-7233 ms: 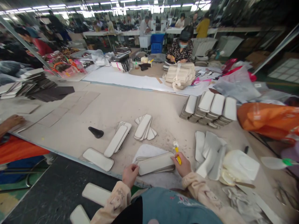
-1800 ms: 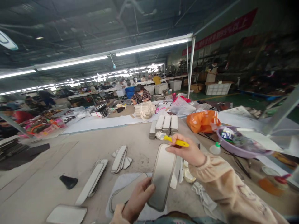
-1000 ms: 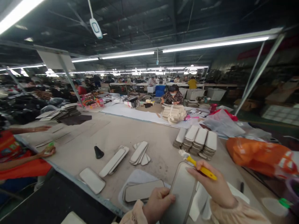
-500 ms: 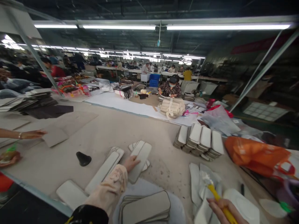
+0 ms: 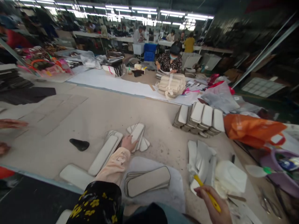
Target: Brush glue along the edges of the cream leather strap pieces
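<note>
My left hand (image 5: 128,143) reaches forward over the table and rests on a fanned pile of pale elongated pads (image 5: 137,137), fingers on the top pad's near end. My right hand (image 5: 216,207) is low at the right, closed round a yellow-handled brush (image 5: 205,189) whose white bristles point up and left. Between my arms a small stack of the same pads (image 5: 148,183) lies on a white sheet (image 5: 170,196). Another row of pads (image 5: 105,151) lies to the left of my left hand.
A black cone-shaped object (image 5: 79,144) lies on the table at left. Upright stacks of pads (image 5: 199,119) stand at the back right, beside an orange bag (image 5: 252,130). White cut pieces (image 5: 203,158) and a purple basin (image 5: 280,168) are on the right. A seated person (image 5: 170,60) works across the table.
The pad I held up in both hands went down onto the fanned pile with my left hand. My right hand dropped low with the brush. The view tilted down.
</note>
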Demonstrator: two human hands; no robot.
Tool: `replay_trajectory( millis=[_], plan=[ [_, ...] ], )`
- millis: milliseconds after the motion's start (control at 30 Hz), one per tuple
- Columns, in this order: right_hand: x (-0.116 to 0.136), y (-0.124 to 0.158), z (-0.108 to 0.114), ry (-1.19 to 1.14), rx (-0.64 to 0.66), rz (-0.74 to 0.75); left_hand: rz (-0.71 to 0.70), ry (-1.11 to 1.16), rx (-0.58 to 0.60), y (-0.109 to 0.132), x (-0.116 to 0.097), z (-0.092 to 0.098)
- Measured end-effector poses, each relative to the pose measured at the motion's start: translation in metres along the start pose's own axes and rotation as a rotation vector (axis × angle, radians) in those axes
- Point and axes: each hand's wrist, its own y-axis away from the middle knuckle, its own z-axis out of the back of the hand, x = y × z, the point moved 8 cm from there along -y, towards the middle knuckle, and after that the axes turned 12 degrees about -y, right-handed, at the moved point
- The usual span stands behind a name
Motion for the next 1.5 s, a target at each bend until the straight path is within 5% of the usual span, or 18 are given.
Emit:
replay_trajectory(
  millis=[100,233,333,600,833,1000,1200,1367,1500],
  plan=[
    [-0.011,0.007,-0.02,-0.138,0.07,-0.077,-0.145,-0.045,0.095,0.072,0.01,-0.015],
    [-0.019,0.013,-0.061,-0.178,0.36,-0.121,-0.216,-0.075,0.282,0.172,0.036,-0.039],
    [-0.025,0.019,-0.099,-0.179,0.59,-0.169,-0.171,-0.095,0.323,0.212,0.049,-0.052],
    [-0.028,0.042,-0.199,-0.218,0.902,-0.214,-0.118,-0.085,0.243,0.214,0.054,-0.061],
    [-0.027,0.052,-0.246,-0.243,0.974,-0.192,-0.102,-0.087,0.209,0.218,0.058,-0.059],
    [-0.047,0.041,-0.242,-0.201,0.868,-0.248,-0.082,-0.142,0.206,0.221,0.056,-0.058],
    [-0.051,0.005,-0.179,-0.052,0.668,-0.167,-0.077,-0.185,0.234,0.221,0.056,-0.06],
    [-0.042,-0.019,-0.124,0.321,0.533,0.078,-0.063,-0.189,0.264,0.221,0.06,-0.065],
    [-0.028,-0.008,-0.126,0.662,0.549,0.352,-0.051,-0.207,0.275,0.221,0.061,-0.066]
  ],
)
